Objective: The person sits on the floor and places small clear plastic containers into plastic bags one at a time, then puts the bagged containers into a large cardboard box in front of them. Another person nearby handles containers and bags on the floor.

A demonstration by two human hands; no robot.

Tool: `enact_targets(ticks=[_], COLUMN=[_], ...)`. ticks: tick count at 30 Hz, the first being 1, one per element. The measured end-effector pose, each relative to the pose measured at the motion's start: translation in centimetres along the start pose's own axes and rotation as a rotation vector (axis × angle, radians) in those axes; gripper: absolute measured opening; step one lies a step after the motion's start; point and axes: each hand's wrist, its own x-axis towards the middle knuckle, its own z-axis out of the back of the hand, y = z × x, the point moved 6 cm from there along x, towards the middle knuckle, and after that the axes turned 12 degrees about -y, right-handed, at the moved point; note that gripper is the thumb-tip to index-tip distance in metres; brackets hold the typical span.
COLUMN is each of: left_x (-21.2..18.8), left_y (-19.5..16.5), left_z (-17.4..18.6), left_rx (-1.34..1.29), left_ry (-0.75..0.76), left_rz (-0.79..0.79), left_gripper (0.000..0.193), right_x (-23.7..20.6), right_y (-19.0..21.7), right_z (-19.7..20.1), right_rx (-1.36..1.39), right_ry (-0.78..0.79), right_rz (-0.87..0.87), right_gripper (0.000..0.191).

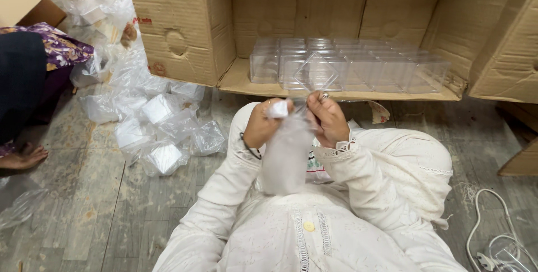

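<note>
hands: left hand [261,125] and right hand [329,118] raised together over lap, just in front of open cardboard carton [185,31] lying on its side
left grip: fingers curled shut on top edge of thin clear plastic bag [286,157], with a small white folded bit at the fingertips; cannot tell if that bit is part of the bag
right grip: fingers pinched closed on opposite edge of the bag mouth; also seems to be touching clear square plastic lid or box [317,72] standing on a corner just above both grips, exact contact hidden
bag: hangs down from both grips between the forearms, lower end resting near the white garment [314,233]
beyond the grips: rows of clear plastic boxes [364,61] packed on the carton's floor
left of the grips: heap of bagged clear boxes [162,132] on grey wooden floor [84,193], well apart from the hands
far left: another person's bare foot [22,158] and patterned purple sleeve [59,47], not involved
lower right: white cable and clear item [501,244] on the floor
risk 1: clear square piece is balanced on a corner; loose pinch could let it tip back onto the box rows
risk 2: thin film pulled from two sides could tear at the mouth
risk 3: transparent on transparent, edges hard to see, easy to snag a corner on the film
</note>
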Motion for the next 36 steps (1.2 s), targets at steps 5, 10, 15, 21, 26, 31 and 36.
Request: enact_targets(ticks=[5,10,15,21,26,31,36], left_x=[0.0,8.9,18.0,14.2,8.4,4.0,-0.4], left_y=[0.7,4.0,8.4,13.8,9.5,7.2,5.4], left_z=[2.1,-0.4,-5.0,-3.2,1.0,6.0,9.4], left_rx=[-0.498,-0.158,0.611,-0.191,-0.043,-0.338,-0.144], left_ry=[0.36,0.221,-0.219,-0.218,-0.313,-0.48,-0.231], left_rz=[0.464,0.343,-0.072,0.686,0.235,0.484,0.59], left_gripper=[0.02,0.015,0.026,0.032,0.024,0.021,0.029], right_x=[-0.3,2.8,8.2,10.5,9.1,7.0,5.2], right_y=[0.4,4.6,5.8,2.3,-1.5,-4.6,-7.7], right_z=[5.7,9.0,9.4,10.6,8.1,1.7,-1.9], right_rx=[-0.42,-0.952,-1.314,-0.869,-0.188,-0.017,0.014], right_ry=[-0.051,-0.371,-0.896,-0.786,-0.44,-0.234,-0.183], right_rz=[-0.078,0.384,0.755,0.456,0.147,-0.036,-0.147], right_gripper=[0.018,0.011,0.015,0.015,0.015,0.015,0.015])
